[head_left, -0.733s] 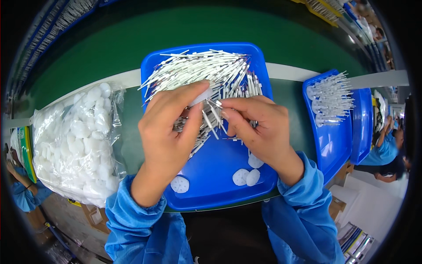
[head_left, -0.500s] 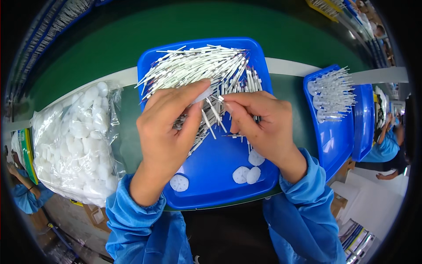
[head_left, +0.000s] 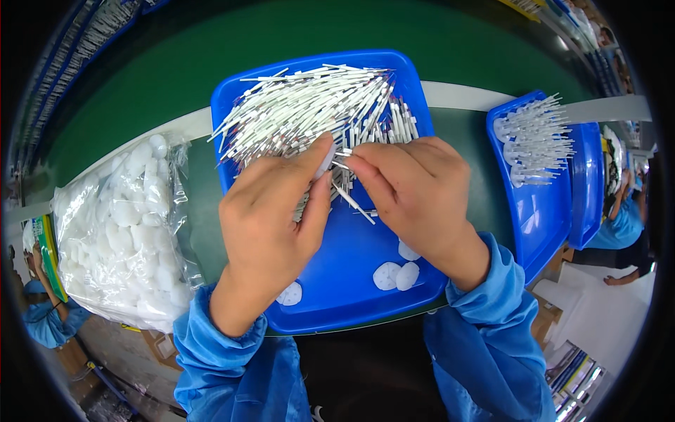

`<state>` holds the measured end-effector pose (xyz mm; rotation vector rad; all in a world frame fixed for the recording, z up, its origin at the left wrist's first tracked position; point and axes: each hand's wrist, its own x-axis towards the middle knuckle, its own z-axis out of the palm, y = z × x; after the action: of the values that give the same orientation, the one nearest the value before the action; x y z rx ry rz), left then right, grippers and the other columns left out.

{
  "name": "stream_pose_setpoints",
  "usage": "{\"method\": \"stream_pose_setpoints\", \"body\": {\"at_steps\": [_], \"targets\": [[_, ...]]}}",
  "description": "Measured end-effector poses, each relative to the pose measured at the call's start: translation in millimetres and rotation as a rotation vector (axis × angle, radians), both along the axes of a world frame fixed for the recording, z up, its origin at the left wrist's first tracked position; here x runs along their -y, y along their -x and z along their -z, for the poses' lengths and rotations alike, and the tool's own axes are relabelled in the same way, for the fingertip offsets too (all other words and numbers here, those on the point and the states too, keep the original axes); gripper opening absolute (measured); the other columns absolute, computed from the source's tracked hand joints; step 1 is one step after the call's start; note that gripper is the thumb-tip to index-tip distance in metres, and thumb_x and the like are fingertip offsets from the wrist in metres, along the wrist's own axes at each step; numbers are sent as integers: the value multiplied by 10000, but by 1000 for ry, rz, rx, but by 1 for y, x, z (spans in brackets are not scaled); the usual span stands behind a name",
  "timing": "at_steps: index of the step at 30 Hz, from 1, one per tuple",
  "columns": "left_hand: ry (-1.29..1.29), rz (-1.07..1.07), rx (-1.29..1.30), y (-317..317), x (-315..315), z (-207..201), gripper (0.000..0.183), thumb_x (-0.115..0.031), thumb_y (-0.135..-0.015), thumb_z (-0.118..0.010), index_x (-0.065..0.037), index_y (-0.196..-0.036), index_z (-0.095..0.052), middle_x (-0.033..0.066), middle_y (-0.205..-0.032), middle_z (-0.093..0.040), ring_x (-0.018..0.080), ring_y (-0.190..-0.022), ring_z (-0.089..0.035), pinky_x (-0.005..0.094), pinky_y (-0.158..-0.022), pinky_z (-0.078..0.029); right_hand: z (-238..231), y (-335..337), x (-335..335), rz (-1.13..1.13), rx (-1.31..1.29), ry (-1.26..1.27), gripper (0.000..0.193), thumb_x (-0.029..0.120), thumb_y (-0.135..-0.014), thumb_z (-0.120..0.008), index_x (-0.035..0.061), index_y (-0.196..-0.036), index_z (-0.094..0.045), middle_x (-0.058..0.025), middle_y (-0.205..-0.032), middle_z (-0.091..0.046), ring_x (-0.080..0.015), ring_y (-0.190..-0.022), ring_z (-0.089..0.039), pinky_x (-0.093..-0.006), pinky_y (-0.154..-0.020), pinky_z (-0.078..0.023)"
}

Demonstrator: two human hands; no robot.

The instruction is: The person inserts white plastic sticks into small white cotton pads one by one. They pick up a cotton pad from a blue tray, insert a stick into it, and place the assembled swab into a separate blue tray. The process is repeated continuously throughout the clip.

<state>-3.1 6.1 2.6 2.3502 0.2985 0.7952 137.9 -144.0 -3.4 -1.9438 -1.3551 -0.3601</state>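
Blue tray (head_left: 341, 274) below, left fingers (head_left: 320, 149) pinch a white disc (head_left: 325, 162); right fingers (head_left: 365, 153) pinch a stick (head_left: 343, 153) pointing left, crosswise.

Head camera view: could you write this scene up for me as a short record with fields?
Left hand: pinches a white disc
Right hand: fingertips at a thin white stick, close beside the disc
Middle tray: blue, under both hands
Far part of tray: heaped stick pile
Near part of tray: loose discs
Left of tray: clear bag of white round pieces
Right of tray: second blue tray with white sticks
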Motion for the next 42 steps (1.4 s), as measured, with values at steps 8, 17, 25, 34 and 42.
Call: {"method": "stream_pose_setpoints", "body": {"at_steps": [8, 17, 25, 34, 42], "targets": [[154, 5, -45, 5, 4, -2, 449, -17, -857, -879, -32, -1300, -812, 116, -921, -791, 253, -807, -721, 358, -707, -574, 4, -3, -1, -80, -98, -59, 165, 132, -863, -900, 83, -988, -804, -65, -808, -783, -268, -683, -740, -380, -689, -568], [141, 106, 43, 0, -12, -1, 554, -19, -792, -912, -53, -1326, -769, 122, -1259, -740, 265, -1143, -691, 353, -899, -584, -6, -12, 2, -255, -526, -160, 302, 56, -879, -880, 35, -1165, -786, -118, -1064, -808, -250, -942, -776, -359, -898, -603], [47, 129, 143, -1, -6, -2, 543, -2, -751, -907, -65, -1280, -805, 102, -1250, -748, 302, -1128, -686, 399, -971, -544, -3, -5, 6, -311, -908, -159, 293, 5, -930, -849, -5, -1203, -744, -68, -1055, -780, -145, -989, -743, -317, -932, -587], [81, 182, 143, 0, -9, -3, 534, 5, -773, -878, -38, -1300, -798, 133, -1297, -756, 314, -1152, -699, 403, -997, -549, 3, -13, 11, -481, -1167, -209, 326, -19, -970, -824, -31, -1264, -684, -99, -1140, -767, -155, -1055, -735, -312, -955, -591], [83, 206, 141, 1, -9, -2, 533, 27, -783, -857, -30, -1309, -794, 131, -1302, -759, 315, -1156, -707, 402, -1002, -554, 3, -14, 14, -513, -1194, -193, 328, -49, -968, -812, -29, -1261, -665, -103, -1148, -758, -153, -1066, -728, -305, -952, -593]]}}
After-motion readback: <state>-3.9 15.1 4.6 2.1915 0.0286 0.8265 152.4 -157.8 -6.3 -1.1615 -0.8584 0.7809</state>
